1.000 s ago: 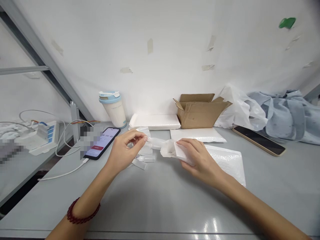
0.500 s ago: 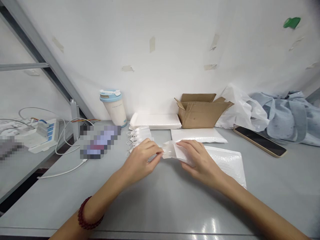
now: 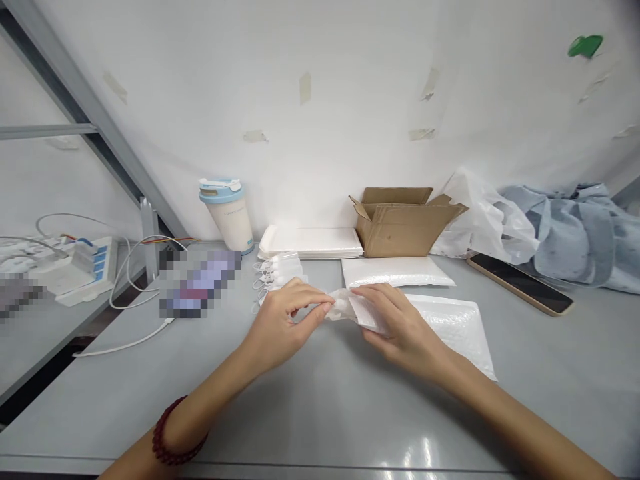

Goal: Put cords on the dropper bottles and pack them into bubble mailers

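Note:
A white bubble mailer lies on the grey table with its open mouth pointing left. My right hand grips that mouth, thumb on top. My left hand is pinched at the opening, fingers pressed together against the mailer's edge; what they hold is hidden. Behind my left hand lies a small heap of clear packets with white parts inside.
A blue-lidded cup, a stack of white mailers and an open cardboard box line the wall. Another mailer, a dark phone, a plastic bag and blue cloth lie right. A power strip and cables sit left.
My left hand moved right from the packet heap to the mailer's mouth, pushing a clear packet in until it went out of sight. My right hand stayed on the mailer.

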The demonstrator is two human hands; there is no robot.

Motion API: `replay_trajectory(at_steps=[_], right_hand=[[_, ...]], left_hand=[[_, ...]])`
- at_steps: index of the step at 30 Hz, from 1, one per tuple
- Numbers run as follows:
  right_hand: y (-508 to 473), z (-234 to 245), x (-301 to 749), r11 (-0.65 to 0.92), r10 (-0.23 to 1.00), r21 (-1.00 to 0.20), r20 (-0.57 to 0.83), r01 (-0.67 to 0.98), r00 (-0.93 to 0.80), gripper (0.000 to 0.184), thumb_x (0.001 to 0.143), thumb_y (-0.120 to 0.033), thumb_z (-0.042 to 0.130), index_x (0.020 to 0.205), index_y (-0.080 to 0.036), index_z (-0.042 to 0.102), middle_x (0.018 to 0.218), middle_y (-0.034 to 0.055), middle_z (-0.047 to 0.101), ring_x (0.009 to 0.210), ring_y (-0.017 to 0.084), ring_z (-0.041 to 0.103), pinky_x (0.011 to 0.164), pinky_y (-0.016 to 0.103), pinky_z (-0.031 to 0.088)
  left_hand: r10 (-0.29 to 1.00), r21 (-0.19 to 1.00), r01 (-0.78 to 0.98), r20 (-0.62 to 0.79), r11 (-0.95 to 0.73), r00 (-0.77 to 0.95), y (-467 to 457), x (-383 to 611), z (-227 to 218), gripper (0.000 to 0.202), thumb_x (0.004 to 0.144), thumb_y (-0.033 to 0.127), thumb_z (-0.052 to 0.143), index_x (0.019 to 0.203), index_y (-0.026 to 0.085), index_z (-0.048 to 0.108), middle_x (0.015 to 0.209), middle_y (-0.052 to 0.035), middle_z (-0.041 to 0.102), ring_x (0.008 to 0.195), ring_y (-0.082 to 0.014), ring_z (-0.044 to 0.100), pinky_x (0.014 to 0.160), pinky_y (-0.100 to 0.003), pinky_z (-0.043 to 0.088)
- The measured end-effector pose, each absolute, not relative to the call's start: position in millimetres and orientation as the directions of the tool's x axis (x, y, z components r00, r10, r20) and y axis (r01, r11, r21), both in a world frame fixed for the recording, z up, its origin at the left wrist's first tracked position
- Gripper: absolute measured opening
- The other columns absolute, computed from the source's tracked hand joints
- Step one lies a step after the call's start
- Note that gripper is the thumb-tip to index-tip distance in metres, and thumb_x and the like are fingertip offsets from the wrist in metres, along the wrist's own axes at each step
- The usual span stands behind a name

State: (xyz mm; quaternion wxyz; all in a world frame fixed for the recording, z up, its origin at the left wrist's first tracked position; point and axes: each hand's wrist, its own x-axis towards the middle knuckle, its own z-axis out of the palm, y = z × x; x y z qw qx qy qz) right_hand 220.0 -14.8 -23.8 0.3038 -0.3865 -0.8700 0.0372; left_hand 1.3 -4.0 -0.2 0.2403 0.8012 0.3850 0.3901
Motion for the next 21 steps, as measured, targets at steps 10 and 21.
replay_trajectory(at_steps=[10,21], right_hand=[[-18.7,-30.8,212.7,0.725,0.676,-0.310,0.490,0.615,-0.551,0.053,0.071,-0.007,0.049,0.122,-0.019,0.041,0.111,0.0111,0.057,0.103,0.024,0.053,0.084,0.043,0.048],[-30.4,-12.9,213.3,0.771,0.626,-0.336,0.559,0.542,-0.544,0.055,0.071,-0.008,0.050,0.124,-0.020,0.040,0.109,0.0096,0.057,0.101,0.023,0.053,0.083,0.038,0.047]], left_hand=[[0.774,0.674,0.479,0.225,-0.562,0.592,-6.4,6.6,-5.6,0.022,0.084,0.016,0.051,0.077,0.022,0.071,0.066,0.0016,0.066,0.063,-0.0125,0.050,0.054,-0.023,0.037],[0.886,0.863,0.447,0.004,-0.237,0.463,-8.0,9.3,-5.3,0.021,0.080,0.036,0.056,0.073,0.016,0.061,0.059,0.0026,0.055,0.049,-0.0099,0.047,0.044,-0.020,0.033]])
